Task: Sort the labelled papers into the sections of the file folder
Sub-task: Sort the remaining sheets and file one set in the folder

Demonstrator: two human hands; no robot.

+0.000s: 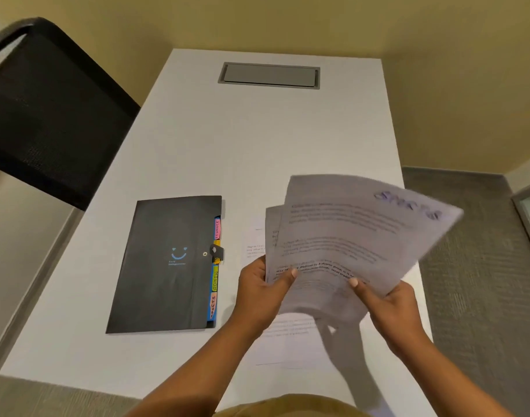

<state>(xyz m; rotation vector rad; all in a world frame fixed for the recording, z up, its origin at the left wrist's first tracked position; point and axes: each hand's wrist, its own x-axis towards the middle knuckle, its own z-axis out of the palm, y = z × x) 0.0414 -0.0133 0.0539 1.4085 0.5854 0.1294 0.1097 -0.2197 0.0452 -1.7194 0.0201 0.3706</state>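
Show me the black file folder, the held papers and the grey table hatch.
file folder [155, 296], head view, on its black front cover.
held papers [342, 242], head view, middle of the top sheet.
grey hatch [269, 75], head view, on its flat lid.

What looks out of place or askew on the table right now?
Nothing is spilled or damaged. The printed white papers gripped by the left hand and right hand are fanned unevenly rather than squared. The black file folder with coloured tabs lies closed on the white table, so no section is open.
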